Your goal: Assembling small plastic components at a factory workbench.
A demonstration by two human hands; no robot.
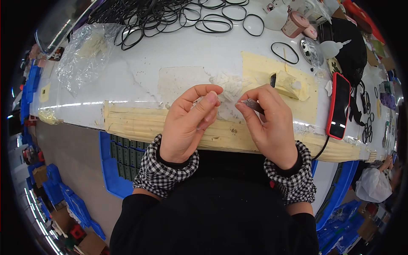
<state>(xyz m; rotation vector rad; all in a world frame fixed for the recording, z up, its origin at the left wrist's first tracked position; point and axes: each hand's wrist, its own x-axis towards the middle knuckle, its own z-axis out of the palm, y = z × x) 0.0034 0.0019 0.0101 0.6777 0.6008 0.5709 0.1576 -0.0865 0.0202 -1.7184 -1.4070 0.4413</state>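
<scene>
Above the table's near edge, my right hand (pixel 272 125) pinches a small flat grey metal blade (pixel 254 106) between thumb and fingers, its tip turned toward my left hand. My left hand (pixel 183 117) is closed, thumb against curled fingers; whatever it may hold is hidden or too small to name. A gap separates the two hands. White shavings (pixel 231 83) lie on the table just beyond them. Past my right hand, a yellow lump of tape or paper (pixel 293 87) sits on a yellow sheet (pixel 257 63), with a small dark piece (pixel 273 79) beside it.
Black rubber rings (pixel 170 17) pile up at the back left, near a clear plastic bag (pixel 87 55). A red-cased phone (pixel 339 106) with a cable lies at right. Yellow tape (pixel 170 125) covers the table's front edge. Below it stands a blue crate (pixel 114 170) with dark green parts.
</scene>
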